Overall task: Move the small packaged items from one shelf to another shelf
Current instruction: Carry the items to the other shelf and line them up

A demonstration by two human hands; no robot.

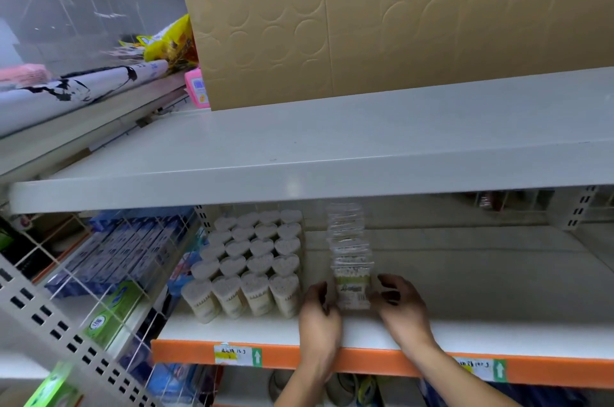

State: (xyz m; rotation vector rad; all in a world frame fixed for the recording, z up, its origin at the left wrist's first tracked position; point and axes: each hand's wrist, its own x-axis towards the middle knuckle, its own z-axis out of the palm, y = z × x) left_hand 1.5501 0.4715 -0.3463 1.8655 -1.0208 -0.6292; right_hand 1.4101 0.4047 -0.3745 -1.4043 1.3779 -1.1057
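Clear-plastic packets: row of small transparent cotton-swab packs (349, 257) stood on white lower shelf (465, 330), lower centre of frame; row ran front to back, away from shelf edge.
Front pack: upright, label facing out, between both hands.
Left hand (319, 310): just left of front pack, fingers loosely curled, touching or nearly so; no clamp visible.
Right hand (400, 305): just right of same pack, fingers spread and bent, apart from it or barely grazing; could not tell which.
Nearer hand: about equal, one each side; squeeze from both flanks judged the likely coming move.
Neighbours: heart-topped clear tubs of swabs (252, 260) packed in block just left of left hand.
Destination: likely bare grey upper shelf (332, 147), mid frame, under tan cardboard box (398, 14).
Writing: pack print too blurred; orange shelf-edge tags (237, 355) handwritten, unreadable, green arrow stickers pointing up.
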